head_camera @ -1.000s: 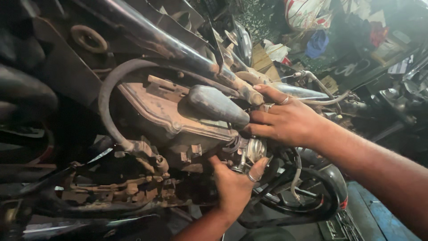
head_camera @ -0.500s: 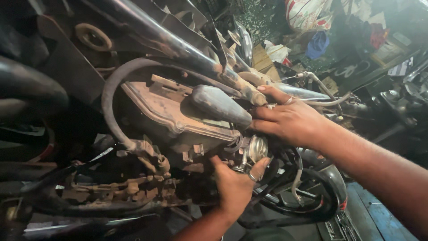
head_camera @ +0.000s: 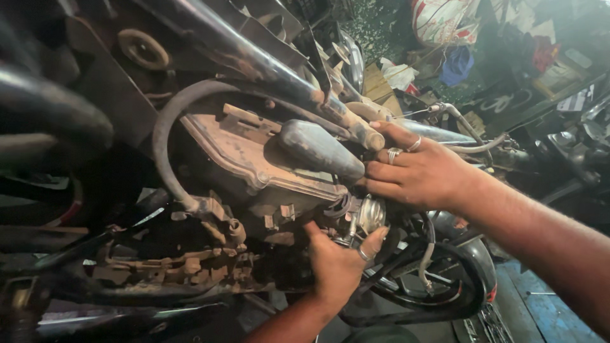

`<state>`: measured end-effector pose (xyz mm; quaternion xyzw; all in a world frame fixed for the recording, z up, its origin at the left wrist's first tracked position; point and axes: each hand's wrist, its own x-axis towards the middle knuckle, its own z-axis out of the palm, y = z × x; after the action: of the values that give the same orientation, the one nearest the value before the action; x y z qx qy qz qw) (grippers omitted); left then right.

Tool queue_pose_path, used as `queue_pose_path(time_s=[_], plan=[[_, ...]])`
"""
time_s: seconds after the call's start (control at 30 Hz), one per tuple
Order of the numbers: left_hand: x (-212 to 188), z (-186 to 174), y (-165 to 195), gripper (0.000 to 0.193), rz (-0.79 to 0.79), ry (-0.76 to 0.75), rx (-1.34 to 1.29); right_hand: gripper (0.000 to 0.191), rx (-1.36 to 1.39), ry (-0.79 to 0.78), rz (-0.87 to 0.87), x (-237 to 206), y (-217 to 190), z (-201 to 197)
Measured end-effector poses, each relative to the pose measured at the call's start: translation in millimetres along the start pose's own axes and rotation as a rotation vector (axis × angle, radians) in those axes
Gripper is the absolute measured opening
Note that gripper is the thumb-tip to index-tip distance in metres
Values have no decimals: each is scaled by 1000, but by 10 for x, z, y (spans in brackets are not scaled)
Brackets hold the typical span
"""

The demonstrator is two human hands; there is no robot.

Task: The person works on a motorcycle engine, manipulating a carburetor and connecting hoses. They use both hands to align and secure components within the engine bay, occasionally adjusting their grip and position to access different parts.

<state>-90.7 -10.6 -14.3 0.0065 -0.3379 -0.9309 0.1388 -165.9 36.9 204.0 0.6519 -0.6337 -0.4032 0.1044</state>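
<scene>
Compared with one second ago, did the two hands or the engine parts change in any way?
Almost nothing changed. The right hand still rests on the grey rounded part beside the frame tube, fingers spread as before. The left hand stays under the small metal carburettor-like part, thumb against it. Only the camera view drifted slightly. The curved rubber hose is unmoved.

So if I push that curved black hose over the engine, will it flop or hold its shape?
The hose keeps a smooth arch unsupported, so probably stiff, springy rubber. Its lower end sits in a fitting, so it would likely bend, not shift.

Two hands [head_camera: 337,267], three rings [head_camera: 365,255]
</scene>
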Motion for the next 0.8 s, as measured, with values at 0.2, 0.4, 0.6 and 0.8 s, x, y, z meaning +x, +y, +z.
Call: queue_pose_path(time_s=[0.2,0.4,0.6,0.8], plan=[[3,5,20,87,60,15,41,42,99,-92,90,-19,0,20],[-6,16,25,91,133,21,43,31,20,-61,53,2,-33,-24],[-18,17,-6,84,86,6,-25,33,65,-107,49,29,-38,-52],[0,-14,-35,84,55,11,-24,33,117,-143,63,35,8,-67]])
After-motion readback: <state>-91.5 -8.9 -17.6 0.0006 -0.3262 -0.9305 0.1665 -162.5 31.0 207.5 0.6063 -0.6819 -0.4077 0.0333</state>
